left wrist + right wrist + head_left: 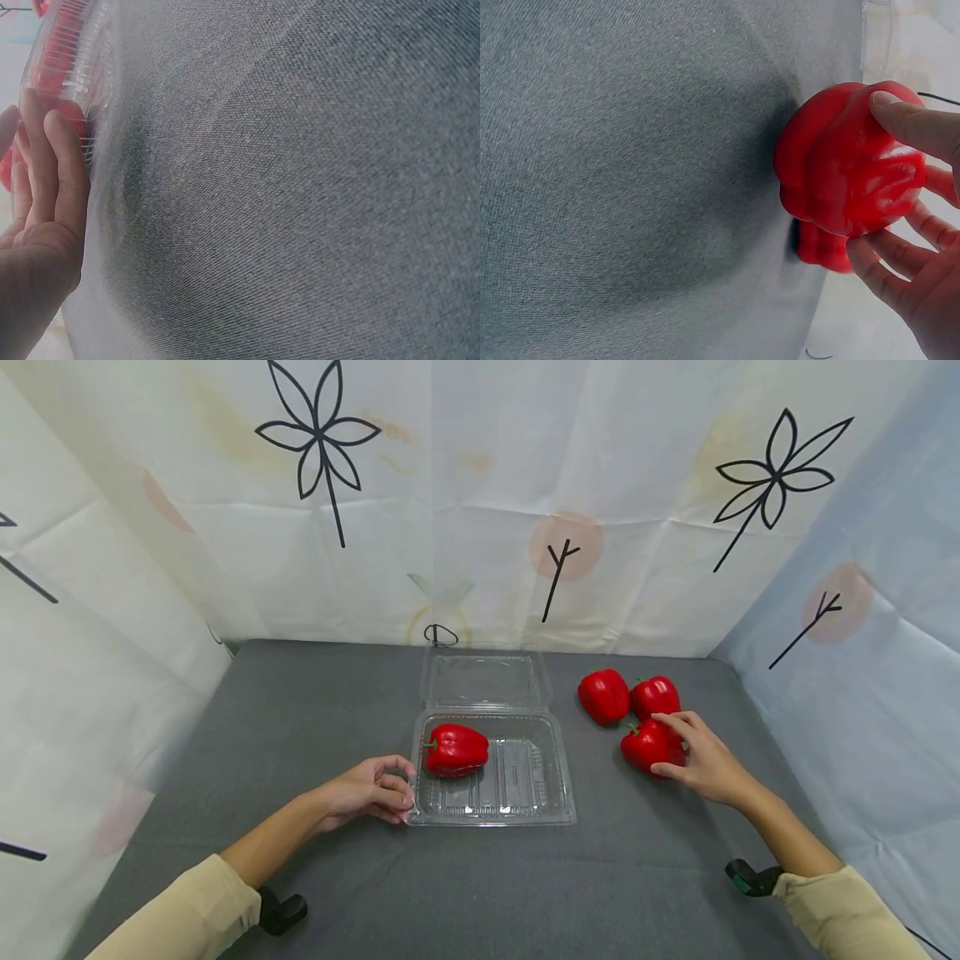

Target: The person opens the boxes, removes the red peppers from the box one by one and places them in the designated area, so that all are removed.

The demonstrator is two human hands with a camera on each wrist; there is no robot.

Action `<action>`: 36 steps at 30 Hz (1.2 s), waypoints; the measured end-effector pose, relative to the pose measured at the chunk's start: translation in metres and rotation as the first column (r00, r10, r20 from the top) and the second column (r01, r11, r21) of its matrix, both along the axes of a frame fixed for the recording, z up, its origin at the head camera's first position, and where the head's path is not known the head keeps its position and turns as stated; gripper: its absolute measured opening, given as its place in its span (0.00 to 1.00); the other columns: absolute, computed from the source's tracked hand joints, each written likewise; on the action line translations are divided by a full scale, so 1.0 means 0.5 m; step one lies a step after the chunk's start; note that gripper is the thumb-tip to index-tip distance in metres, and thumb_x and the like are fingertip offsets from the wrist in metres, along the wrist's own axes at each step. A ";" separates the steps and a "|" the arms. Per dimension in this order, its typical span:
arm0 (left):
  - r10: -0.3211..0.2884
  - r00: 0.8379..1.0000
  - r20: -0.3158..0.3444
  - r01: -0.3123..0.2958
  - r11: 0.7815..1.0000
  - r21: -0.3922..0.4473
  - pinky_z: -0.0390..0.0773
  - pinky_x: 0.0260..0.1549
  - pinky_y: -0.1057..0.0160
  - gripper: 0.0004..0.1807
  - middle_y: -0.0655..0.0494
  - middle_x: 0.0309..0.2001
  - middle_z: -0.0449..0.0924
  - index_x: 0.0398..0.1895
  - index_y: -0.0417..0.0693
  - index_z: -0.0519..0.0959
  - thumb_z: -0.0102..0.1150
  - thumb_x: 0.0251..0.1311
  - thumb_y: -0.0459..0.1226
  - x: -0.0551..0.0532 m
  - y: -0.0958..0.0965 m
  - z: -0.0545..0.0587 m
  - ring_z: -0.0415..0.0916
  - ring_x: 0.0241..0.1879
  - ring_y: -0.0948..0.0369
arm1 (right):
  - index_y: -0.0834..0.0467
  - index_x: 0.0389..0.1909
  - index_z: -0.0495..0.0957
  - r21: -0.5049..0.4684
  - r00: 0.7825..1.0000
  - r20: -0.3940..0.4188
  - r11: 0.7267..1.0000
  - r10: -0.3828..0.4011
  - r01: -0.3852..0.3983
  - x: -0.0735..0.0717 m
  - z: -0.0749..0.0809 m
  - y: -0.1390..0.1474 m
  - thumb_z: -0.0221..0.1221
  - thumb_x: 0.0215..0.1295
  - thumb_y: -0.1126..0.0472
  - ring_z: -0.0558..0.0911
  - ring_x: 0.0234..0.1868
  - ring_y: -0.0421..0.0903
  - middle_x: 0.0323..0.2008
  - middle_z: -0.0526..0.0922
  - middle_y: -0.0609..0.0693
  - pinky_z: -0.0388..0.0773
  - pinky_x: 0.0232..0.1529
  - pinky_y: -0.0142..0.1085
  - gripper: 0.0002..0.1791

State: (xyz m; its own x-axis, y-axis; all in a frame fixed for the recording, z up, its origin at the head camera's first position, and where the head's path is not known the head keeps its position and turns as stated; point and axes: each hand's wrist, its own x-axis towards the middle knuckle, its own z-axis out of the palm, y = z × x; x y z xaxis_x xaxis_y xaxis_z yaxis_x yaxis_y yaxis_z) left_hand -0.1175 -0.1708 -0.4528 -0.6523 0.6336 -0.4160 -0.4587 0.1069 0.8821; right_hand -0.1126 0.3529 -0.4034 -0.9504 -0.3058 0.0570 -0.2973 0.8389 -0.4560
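Observation:
My right hand (708, 764) grips a red bell pepper (647, 745), thumb on the near side and fingers round the far side. In the right wrist view this pepper (847, 161) shows its lobed end, with the thumb over its top. Another bell pepper (457, 750) lies on its side, stem to the left, in the left part of a clear plastic container (557, 777) with its lid laid back. At the container's left wall is my left hand (371, 792), its loosely bent fingers touching the rim; in the left wrist view those fingers (69, 176) look nearly straight.
Just beyond the gripped pepper are two more red bell peppers, one to the left (603, 697) and one behind (656, 695). The open lid (486, 681) lies toward the back of the grey tabletop (322, 702). Patterned white cloth (480, 510) hangs behind and at both sides.

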 end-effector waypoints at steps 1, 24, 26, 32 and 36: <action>-0.001 1.000 0.000 0.001 1.000 0.000 0.84 0.40 0.58 0.22 0.50 0.35 0.84 0.54 0.39 0.65 0.65 0.62 0.31 0.000 0.000 0.000 0.84 0.33 0.57 | 0.64 0.67 0.65 0.003 1.000 0.000 1.000 -0.003 0.003 0.001 -0.001 0.001 0.74 0.53 0.62 0.72 0.43 0.54 0.57 0.67 0.64 0.77 0.32 0.38 0.42; -0.005 1.000 -0.007 0.005 1.000 0.003 0.84 0.40 0.58 0.24 0.51 0.34 0.84 0.55 0.36 0.64 0.65 0.62 0.31 -0.002 -0.003 0.000 0.84 0.33 0.57 | 0.68 0.67 0.64 -0.067 0.999 0.039 0.997 -0.038 0.041 -0.015 -0.025 0.018 0.70 0.58 0.61 0.74 0.51 0.68 0.58 0.67 0.68 0.80 0.42 0.56 0.39; -0.007 1.000 -0.008 0.007 1.000 0.008 0.84 0.40 0.58 0.23 0.51 0.34 0.84 0.55 0.36 0.64 0.65 0.62 0.31 -0.002 -0.003 0.000 0.84 0.33 0.57 | 0.69 0.67 0.64 -0.055 0.999 0.033 0.998 -0.033 0.035 -0.016 -0.024 0.016 0.70 0.59 0.60 0.74 0.52 0.67 0.58 0.67 0.69 0.80 0.43 0.58 0.39; -0.004 1.000 -0.008 0.004 1.000 0.005 0.84 0.39 0.58 0.24 0.51 0.34 0.84 0.55 0.36 0.64 0.65 0.62 0.31 -0.001 -0.002 -0.001 0.84 0.33 0.57 | 0.69 0.68 0.63 -0.002 0.999 0.033 1.000 -0.030 0.030 -0.014 -0.019 0.009 0.69 0.60 0.60 0.70 0.54 0.66 0.60 0.67 0.70 0.78 0.46 0.62 0.39; -0.003 1.000 -0.010 0.003 1.000 -0.002 0.84 0.40 0.58 0.24 0.50 0.35 0.84 0.55 0.36 0.64 0.65 0.62 0.31 -0.001 0.000 -0.002 0.84 0.33 0.57 | 0.69 0.68 0.63 0.014 0.998 0.046 0.999 -0.038 0.037 -0.012 -0.010 0.004 0.69 0.60 0.58 0.69 0.58 0.68 0.62 0.67 0.70 0.75 0.49 0.65 0.40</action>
State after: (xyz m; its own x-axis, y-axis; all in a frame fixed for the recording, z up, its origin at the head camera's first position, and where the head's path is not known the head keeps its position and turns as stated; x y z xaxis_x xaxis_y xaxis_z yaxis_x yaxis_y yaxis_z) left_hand -0.1178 -0.1708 -0.4539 -0.6544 0.6350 -0.4104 -0.4493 0.1100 0.8866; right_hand -0.1186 0.3550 -0.4086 -0.9628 -0.2701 0.0092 -0.2442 0.8549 -0.4577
